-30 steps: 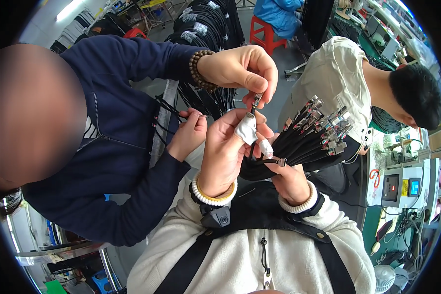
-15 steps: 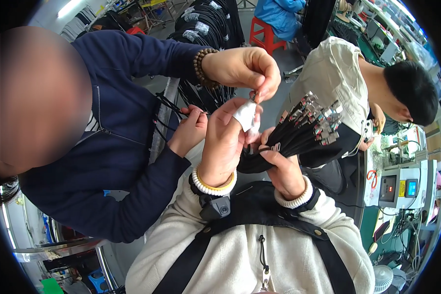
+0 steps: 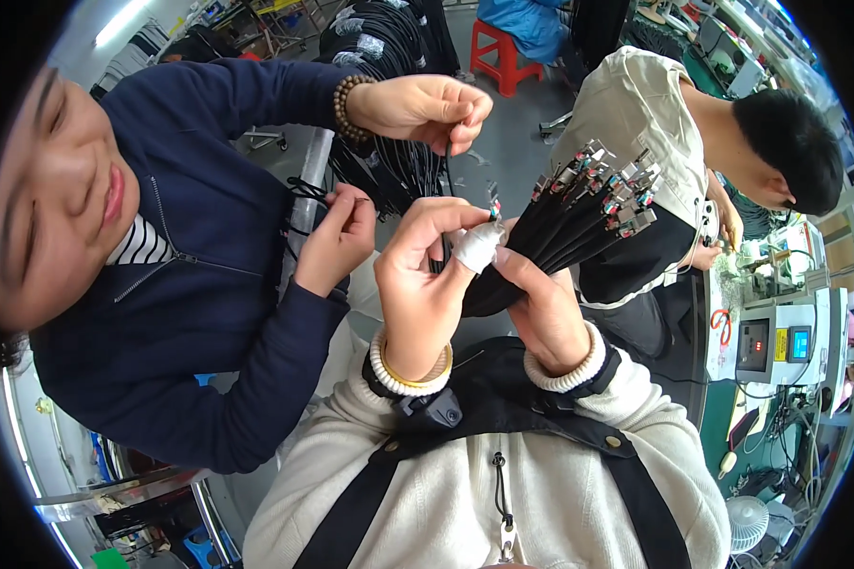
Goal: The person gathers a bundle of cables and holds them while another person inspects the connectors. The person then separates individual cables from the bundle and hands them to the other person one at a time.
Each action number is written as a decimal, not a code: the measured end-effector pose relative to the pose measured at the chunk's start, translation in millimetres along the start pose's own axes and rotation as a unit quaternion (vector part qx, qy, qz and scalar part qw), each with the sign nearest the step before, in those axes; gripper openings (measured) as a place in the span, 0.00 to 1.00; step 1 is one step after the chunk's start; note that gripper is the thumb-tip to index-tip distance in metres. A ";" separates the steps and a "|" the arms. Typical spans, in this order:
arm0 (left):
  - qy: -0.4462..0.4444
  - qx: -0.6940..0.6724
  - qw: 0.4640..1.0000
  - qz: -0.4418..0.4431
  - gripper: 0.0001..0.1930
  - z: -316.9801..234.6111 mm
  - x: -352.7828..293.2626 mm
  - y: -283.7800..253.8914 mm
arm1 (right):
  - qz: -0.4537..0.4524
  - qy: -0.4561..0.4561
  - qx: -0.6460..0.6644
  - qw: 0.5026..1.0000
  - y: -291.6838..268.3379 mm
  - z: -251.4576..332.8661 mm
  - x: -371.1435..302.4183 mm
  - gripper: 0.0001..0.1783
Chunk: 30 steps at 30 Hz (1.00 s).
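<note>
My right hand [image 3: 552, 318] is closed around a thick bundle of black cables [image 3: 584, 232]. Their bare ends fan out up and to the right, tipped with small metal connectors [image 3: 631, 194] with red and green bits. My left hand [image 3: 417, 284] is beside the bundle, its thumb covered by a white wrapping [image 3: 479, 247]. Between that thumb and the fingers it pinches a single cable end, whose metal connector [image 3: 494, 201] points upward. Most of this cable is hidden by the fingers. Just beyond, a co-worker's hand [image 3: 427, 106] pinches a thin black cable [image 3: 448, 156] running down toward my left hand.
Close on the left is a co-worker in a dark blue jacket [image 3: 228, 313]; another person in a beige vest [image 3: 626, 123] bends over a bench at right. Coiled black cables [image 3: 375, 43] hang behind, near a red stool [image 3: 505, 57]. A control box [image 3: 778, 346] stands at right.
The co-worker's upper hand has drawn back up and left from my left thumb. My left hand has turned, and a connector now stands up above its thumb. The bundle stays in my right hand.
</note>
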<state>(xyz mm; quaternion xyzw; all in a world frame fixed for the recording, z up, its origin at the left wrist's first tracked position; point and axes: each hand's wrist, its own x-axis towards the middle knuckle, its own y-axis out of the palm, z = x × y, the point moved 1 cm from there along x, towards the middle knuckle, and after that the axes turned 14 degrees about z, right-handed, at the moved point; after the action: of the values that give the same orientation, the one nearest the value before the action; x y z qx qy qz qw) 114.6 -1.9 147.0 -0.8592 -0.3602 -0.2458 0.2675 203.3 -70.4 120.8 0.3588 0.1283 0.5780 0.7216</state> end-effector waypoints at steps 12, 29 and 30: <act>-0.111 -0.263 0.958 0.007 0.08 17.3 1.5 11.6 | -0.009 -0.005 -0.038 0.999 -16.5 -8.4 2.7 0.09; 0.105 0.195 0.975 0.015 0.14 19.4 16.7 45.1 | 0.017 -0.020 0.009 1.000 -48.2 -16.8 3.6 0.10; 0.103 0.193 0.976 0.013 0.14 20.0 17.6 45.8 | 0.005 -0.020 0.007 1.000 -48.7 -16.2 3.8 0.11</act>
<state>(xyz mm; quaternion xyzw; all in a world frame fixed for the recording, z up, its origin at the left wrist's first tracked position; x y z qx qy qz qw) 164.5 -7.9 130.2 -0.7664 -0.3599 -0.2549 0.4669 230.8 -64.6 77.7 0.3759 0.1158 0.5733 0.7188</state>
